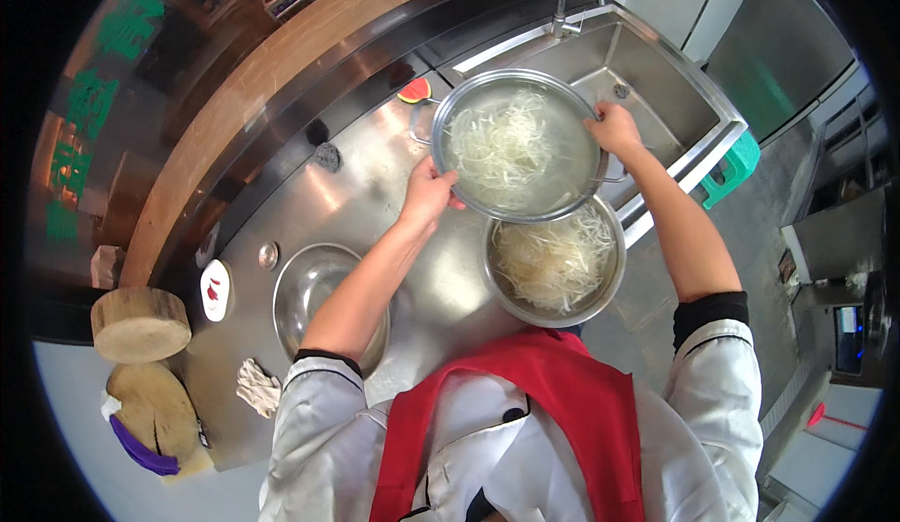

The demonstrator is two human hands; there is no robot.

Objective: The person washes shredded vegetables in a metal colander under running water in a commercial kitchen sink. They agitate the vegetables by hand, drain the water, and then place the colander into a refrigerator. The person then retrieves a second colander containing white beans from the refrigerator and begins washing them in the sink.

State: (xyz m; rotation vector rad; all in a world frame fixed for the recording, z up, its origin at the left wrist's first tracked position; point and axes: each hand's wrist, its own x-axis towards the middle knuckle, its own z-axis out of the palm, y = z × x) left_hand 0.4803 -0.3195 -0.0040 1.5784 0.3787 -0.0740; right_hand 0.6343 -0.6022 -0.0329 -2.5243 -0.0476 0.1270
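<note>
Both my hands grip a round metal pot with side handles (520,214) by its rim. My left hand (430,195) is at its lower left, my right hand (616,128) at its right, beside the sink. Cloudy water and pale thin shreds (503,146) fill the pot; what the shreds are cannot be told. Just below it, partly overlapped by the pot, a metal bowl (619,276) holds more pale shreds (555,262). A larger metal bowl (316,269) stands to the left, partly hidden by my left forearm.
A steel sink (650,93) with a faucet (560,5) lies at the upper right. On the steel counter are a dark scouring pad (327,157), a white dish (215,290), a small metal lid (268,255) and cloth gloves (258,387). Wooden blocks (140,325) stand left; a green stool (735,167) is right.
</note>
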